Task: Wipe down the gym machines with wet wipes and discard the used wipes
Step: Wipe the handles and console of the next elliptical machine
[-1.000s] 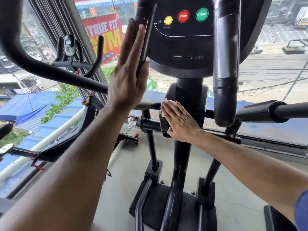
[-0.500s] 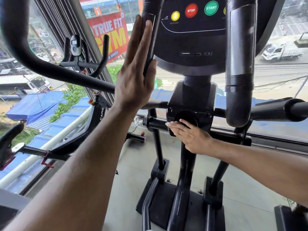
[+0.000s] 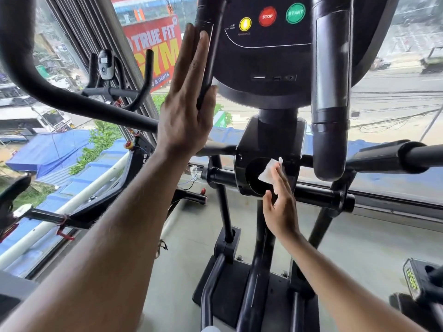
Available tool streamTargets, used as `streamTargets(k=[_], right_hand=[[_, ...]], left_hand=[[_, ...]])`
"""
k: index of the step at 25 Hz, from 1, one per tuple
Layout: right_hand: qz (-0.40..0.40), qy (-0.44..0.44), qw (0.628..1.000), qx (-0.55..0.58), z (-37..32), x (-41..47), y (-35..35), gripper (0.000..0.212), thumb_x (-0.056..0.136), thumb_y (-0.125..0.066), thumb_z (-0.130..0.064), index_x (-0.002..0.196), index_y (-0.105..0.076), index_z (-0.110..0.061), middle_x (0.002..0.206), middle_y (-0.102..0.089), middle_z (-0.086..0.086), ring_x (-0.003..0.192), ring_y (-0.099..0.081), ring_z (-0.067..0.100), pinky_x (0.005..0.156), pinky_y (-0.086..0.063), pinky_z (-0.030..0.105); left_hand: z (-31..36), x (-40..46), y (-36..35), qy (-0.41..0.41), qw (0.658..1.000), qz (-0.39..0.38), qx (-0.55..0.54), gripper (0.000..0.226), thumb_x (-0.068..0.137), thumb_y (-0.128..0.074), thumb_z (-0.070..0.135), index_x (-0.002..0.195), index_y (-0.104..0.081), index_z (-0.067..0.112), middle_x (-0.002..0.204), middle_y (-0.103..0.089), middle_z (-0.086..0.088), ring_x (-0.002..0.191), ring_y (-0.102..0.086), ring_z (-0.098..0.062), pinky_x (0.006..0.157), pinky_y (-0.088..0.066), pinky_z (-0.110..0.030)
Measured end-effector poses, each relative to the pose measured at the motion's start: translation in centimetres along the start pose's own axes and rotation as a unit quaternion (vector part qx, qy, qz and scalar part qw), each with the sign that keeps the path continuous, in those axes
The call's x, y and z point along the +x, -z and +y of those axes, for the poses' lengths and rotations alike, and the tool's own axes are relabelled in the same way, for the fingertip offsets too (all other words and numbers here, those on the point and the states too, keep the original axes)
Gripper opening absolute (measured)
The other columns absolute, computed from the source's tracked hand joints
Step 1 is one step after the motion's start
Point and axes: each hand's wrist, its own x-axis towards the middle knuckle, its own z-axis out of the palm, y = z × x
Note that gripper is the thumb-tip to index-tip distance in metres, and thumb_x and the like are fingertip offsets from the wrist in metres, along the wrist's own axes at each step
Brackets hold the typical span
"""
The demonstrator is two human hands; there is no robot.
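A black elliptical machine [image 3: 268, 144] fills the view, with a console [image 3: 263, 44] carrying yellow, red STOP and green START buttons. My left hand [image 3: 187, 104] lies flat with straight fingers against the left handle bar [image 3: 208, 56] beside the console. My right hand [image 3: 280, 207] presses a white wet wipe [image 3: 269, 170] with straight fingers against the black pivot housing below the console. Part of the wipe sticks out above the fingertips.
A thick right handle bar [image 3: 330, 92] hangs in front of the console. Horizontal arms [image 3: 395, 156] stick out at both sides. Another black exercise bike [image 3: 107, 80] stands at the left by the window. The machine's base [image 3: 239, 295] sits on grey floor.
My right hand has slid the wipe from the housing's left side down and then to the right across its front. My left hand has stayed flat on the left bar.
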Motion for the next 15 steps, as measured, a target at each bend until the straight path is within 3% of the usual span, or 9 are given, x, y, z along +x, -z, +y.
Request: streamTargets(k=[4,6,9,12,15], right_hand=[[0.066,-0.14,0.986,0.068,-2.5,0.8,-2.8,0.066,0.082,-0.043,0.025,0.144,-0.049,0.006,0.151,-0.049,0.018,0.143,-0.043,0.023,0.118,-0.025,0.012],[0.092,-0.264,0.947,0.158,-4.1,2.9,-4.1,0.059,0.087,-0.041,0.021,0.144,-0.048,0.007,0.146,-0.054,0.019,0.138,-0.05,0.026,0.108,-0.026,0.001],[0.022,-0.369,0.882,0.293,-5.9,4.3,-7.2,0.075,0.085,-0.035,0.014,0.158,-0.023,0.0,0.157,-0.039,0.012,0.144,-0.038,0.016,0.12,-0.021,0.018],[-0.075,-0.378,0.905,0.179,-6.3,4.0,-9.6,0.097,0.071,-0.045,-0.007,0.162,-0.01,-0.009,0.17,-0.012,0.007,0.156,-0.012,0.016,0.128,-0.006,0.041],[-0.093,-0.379,0.915,0.097,-5.2,3.1,-10.2,0.096,0.068,-0.05,-0.02,0.159,-0.019,-0.008,0.168,-0.019,0.011,0.155,-0.017,0.022,0.127,-0.014,0.044]], left_hand=[[0.4,0.1,0.0,-0.006,1.0,-0.015,0.01,0.054,0.102,-0.051,-0.005,0.152,-0.034,-0.014,0.161,-0.026,-0.036,0.153,-0.027,-0.043,0.112,-0.021,-0.001],[0.3,0.1,-0.1,-0.004,1.0,-0.017,0.01,0.053,0.103,-0.051,-0.004,0.152,-0.034,-0.014,0.161,-0.026,-0.036,0.153,-0.027,-0.043,0.118,-0.02,-0.009],[0.0,0.0,-0.1,0.0,1.0,-0.017,0.015,0.054,0.102,-0.051,-0.005,0.152,-0.035,-0.013,0.161,-0.028,-0.035,0.154,-0.027,-0.043,0.123,-0.02,-0.019],[-0.1,0.1,-0.2,-0.004,1.0,-0.021,0.017,0.053,0.102,-0.051,-0.006,0.152,-0.035,-0.014,0.161,-0.028,-0.036,0.153,-0.027,-0.045,0.123,-0.02,-0.019],[-0.1,0.0,-0.2,0.001,1.0,-0.017,0.019,0.053,0.103,-0.051,-0.004,0.152,-0.035,-0.013,0.161,-0.029,-0.035,0.154,-0.027,-0.044,0.123,-0.02,-0.021]])
